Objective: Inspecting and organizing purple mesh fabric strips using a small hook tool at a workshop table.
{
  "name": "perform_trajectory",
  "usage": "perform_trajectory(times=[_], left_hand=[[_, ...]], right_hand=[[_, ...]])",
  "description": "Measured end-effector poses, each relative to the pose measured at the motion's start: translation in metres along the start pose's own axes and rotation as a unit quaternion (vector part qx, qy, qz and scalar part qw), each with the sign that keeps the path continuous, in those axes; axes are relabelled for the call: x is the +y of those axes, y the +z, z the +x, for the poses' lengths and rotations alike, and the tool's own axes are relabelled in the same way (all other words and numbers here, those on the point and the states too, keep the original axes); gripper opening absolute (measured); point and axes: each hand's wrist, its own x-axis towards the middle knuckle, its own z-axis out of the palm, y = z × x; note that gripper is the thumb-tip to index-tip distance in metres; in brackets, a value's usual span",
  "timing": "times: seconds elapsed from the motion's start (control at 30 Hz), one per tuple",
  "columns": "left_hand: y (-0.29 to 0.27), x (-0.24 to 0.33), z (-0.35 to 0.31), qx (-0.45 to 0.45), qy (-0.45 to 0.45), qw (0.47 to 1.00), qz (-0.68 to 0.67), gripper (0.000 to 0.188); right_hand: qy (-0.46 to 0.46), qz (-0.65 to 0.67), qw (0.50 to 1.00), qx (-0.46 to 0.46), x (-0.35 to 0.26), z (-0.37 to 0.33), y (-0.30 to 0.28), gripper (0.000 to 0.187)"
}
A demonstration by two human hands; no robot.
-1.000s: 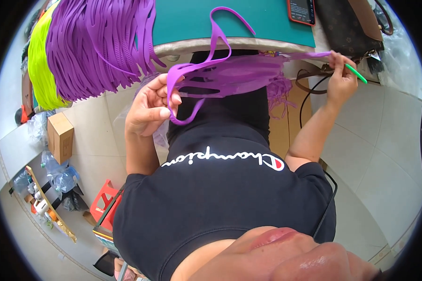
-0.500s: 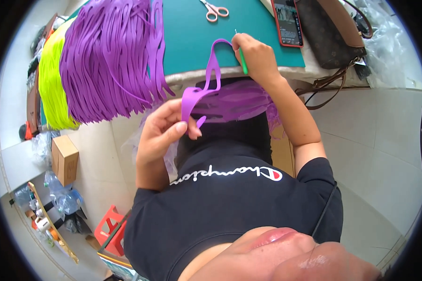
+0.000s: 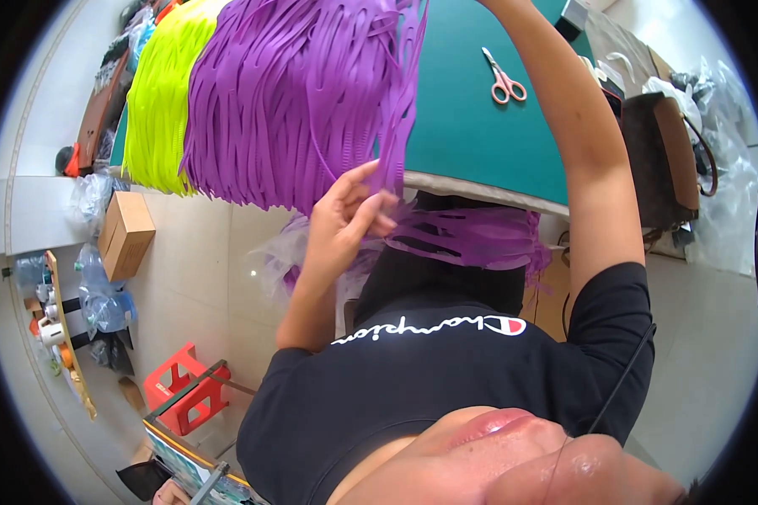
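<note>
At the right edge of a thick row of purple straps (image 3: 286, 101), my left hand (image 3: 345, 210) is raised beside the lower ends of the outermost ones. Its fingers are half curled and smeared by motion, so any hold on a strap end does not show. The straps are flat, flexible and slotted, hanging over the table's near edge. My right arm (image 3: 585, 126) stretches up across the table; its hand lies beyond the top of the picture. Pink-handled scissors (image 3: 508, 88) lie on the green table mat (image 3: 472, 143), between the straps and my right arm.
Yellow-green straps (image 3: 164, 101) hang left of the purple ones. More purple straps (image 3: 472, 236) lie across my lap with clear plastic. A brown bag (image 3: 661, 160) rests at the table's right. A cardboard box (image 3: 126, 236) and red stool (image 3: 185, 387) stand on the left.
My right hand has gone up out of view with the green-handled tool. The single purple strap no longer stretches between my hands. My left hand has come beside the row as the view shifted.
</note>
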Motion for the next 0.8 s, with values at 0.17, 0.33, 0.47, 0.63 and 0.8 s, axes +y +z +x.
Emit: perform_trajectory(times=[0.17, 0.33, 0.47, 0.63, 0.8], left_hand=[[0.019, -0.009, 0.018, 0.062, 0.029, 0.994, 0.08, 0.041], [0.023, -0.009, 0.011, 0.076, 0.06, 0.987, 0.131, 0.039], [0.014, 0.007, -0.022, 0.081, -0.025, 0.978, 0.191, 0.04], [0.002, 0.004, -0.051, 0.007, -0.069, 0.962, 0.263, 0.038], [-0.003, -0.033, -0.042, -0.217, -0.173, 0.916, 0.291, 0.022]], right_hand=[[-0.054, 0.046, 0.995, -0.075, 0.027, 0.045, 0.083, 0.013], [0.011, 0.016, 0.994, -0.109, 0.045, 0.047, 0.13, 0.012], [-0.021, 0.087, 0.991, -0.103, 0.042, 0.031, 0.106, 0.017], [-0.031, 0.202, 0.979, -0.008, 0.017, -0.026, 0.037, 0.019], [-0.02, 0.281, 0.959, -0.019, -0.049, -0.111, -0.041, 0.018]])
